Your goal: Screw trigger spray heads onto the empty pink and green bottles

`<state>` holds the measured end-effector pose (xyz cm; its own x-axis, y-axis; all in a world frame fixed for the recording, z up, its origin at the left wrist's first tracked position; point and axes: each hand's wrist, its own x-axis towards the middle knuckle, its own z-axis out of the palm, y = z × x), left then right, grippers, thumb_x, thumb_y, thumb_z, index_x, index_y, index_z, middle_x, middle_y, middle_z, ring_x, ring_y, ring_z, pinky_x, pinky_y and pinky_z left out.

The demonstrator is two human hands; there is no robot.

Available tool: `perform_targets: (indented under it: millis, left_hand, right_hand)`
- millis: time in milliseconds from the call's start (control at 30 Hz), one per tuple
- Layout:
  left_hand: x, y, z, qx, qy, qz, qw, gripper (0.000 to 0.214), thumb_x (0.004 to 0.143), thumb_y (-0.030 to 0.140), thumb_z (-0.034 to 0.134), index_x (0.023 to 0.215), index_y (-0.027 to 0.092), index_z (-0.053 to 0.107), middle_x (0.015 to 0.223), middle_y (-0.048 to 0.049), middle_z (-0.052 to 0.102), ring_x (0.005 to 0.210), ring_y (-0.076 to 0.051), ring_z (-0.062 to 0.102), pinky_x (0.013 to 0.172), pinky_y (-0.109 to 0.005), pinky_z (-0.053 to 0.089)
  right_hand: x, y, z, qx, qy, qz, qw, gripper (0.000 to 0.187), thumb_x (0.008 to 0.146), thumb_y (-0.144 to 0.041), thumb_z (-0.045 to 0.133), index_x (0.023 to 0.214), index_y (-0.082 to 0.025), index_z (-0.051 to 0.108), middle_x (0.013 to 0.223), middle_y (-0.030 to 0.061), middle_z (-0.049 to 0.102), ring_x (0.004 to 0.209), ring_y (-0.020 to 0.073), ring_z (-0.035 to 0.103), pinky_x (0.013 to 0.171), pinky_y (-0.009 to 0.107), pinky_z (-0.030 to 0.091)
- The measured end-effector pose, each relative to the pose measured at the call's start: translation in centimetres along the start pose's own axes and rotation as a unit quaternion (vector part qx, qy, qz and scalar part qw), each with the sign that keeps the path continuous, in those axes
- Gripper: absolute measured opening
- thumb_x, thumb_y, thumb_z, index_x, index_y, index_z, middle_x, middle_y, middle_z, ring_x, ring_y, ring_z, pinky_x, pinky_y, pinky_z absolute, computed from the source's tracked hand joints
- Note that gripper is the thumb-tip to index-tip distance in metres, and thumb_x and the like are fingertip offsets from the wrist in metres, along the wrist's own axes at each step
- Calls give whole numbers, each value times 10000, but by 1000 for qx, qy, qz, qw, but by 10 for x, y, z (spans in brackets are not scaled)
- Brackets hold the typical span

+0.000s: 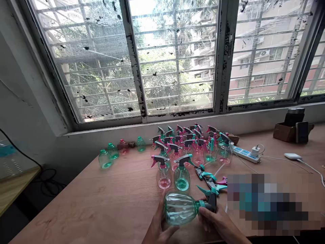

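A see-through green spray bottle (180, 207) lies on its side in the air above the table's near edge, base to the left and its black-and-teal spray head (212, 201) to the right. My left hand (159, 222) is closed around the base end. The fingers of my right hand (215, 218) grip the teal collar at the neck, just beside the spray head. Straight behind stand a pink-bottomed spray bottle (164, 176) and a green-bottomed one (182, 178), both upright with heads fitted. Loose teal-and-black spray heads (206, 175) lie to the right of these.
Several more pink and green spray bottles (189, 149) crowd together below the window. Headless bottles (105, 159) stand at the back left. A power strip (245, 154) with cables and a brown box (285, 132) are at the right. Pixelation hides the table's near right.
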<state>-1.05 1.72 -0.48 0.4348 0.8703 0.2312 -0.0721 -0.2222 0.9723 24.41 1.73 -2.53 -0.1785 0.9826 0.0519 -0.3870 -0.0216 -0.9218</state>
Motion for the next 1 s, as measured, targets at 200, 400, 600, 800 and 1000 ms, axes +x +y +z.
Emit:
perform_targets:
  millis: [200,400,600,800,1000]
  left_hand:
    - [-2,-2,-2,-19,1,-9,1000,1041,826,408,786,1603,353,96,1669,-54,298,1541,-331,226,1269,-515,142]
    - [0,1,0,-8,-7,-6,1000,1066,822,380,794,1605,348,71,1667,-81,294,1529,-348,259,1256,-555,171]
    - [0,7,2,-7,-11,-20,1000,1124,789,433,818,1608,327,55,1668,-83,292,1522,-346,282,1263,-527,163]
    - [-3,16,2,30,-13,-20,999,1042,830,412,784,1607,319,96,1682,-71,257,1544,-331,220,1270,-502,158]
    - [-5,7,0,89,24,-19,996,1019,843,412,768,1603,349,93,1689,-48,237,1555,-330,179,1273,-521,101]
  right_hand:
    - [-1,0,-1,-12,-4,10,1000,549,735,-506,860,1090,-190,586,666,-15,699,481,117,599,431,201,420]
    - [1,0,2,-4,4,-5,1000,510,751,-541,830,1025,-194,575,624,-9,705,403,101,557,394,196,380]
    - [0,-4,4,-2,12,0,1000,522,741,-532,843,1028,-191,573,625,-11,705,418,105,562,405,203,397]
    - [0,-4,3,-2,11,-6,1000,491,755,-530,832,987,-199,553,584,-16,701,392,106,555,400,206,401]
    - [0,-4,2,-5,30,-6,1000,508,739,-532,843,988,-206,543,607,-12,715,412,122,583,394,208,415]
